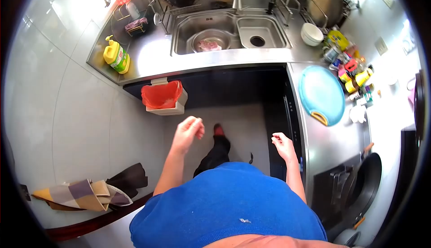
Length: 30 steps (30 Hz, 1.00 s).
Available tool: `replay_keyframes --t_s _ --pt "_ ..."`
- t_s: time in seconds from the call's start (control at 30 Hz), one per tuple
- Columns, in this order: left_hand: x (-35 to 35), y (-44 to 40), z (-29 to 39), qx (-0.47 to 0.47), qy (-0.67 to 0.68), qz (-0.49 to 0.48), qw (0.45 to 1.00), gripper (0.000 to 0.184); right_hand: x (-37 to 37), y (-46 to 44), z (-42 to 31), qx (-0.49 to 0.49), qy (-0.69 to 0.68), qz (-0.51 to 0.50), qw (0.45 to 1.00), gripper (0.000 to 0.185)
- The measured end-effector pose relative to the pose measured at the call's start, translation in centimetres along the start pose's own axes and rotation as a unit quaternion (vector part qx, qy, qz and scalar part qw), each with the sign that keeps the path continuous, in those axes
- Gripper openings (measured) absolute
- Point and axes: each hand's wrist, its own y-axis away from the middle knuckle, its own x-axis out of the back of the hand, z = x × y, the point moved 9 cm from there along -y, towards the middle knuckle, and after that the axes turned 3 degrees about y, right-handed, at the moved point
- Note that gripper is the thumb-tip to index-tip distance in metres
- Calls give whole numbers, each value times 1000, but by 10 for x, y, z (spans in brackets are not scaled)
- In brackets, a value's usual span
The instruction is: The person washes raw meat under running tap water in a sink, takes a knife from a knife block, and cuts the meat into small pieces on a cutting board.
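left hand (189,131) loosely part-open near red-lined bin (167,111), right hand (283,145) likewise, blue board (321,93) on counter (322,136), basin (222,37) in sink (233,29)

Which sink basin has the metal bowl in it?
The larger left basin: it holds the bowl; the smaller right basin shows no bowl, just a dark drain.

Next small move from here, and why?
Probably step in and reach for the metal bowl in the sink: it holds what looks like raw meat, while the left hand and right hand hang short of it, apparently empty.
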Motion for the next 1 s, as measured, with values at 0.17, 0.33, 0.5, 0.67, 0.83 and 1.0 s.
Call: replay_keyframes --t_s 0.17,0.33,0.5,0.67,0.83,1.0 --pt "70 -124 11 -12 103 115 988 21 -21 -96 -47 19 -57 -49 997 24" --pt "92 -313 10 25 124 105 986 15 -31 -182 -86 -7 -130 -46 990 25" --pt "14 -426 53 -4 65 -55 996 19 -9 -299 -176 65 -104 -6 992 28" --pt "22 -448 37 44 92 -51 993 19 18 -426 -315 251 26 124 960 60" --pt "121 -412 3 82 55 114 988 17 -38 -467 -405 346 73 70 933 79" --pt "178 -372 -5 93 74 278 953 15 -80 -499 -442 388 46 -52 919 79"
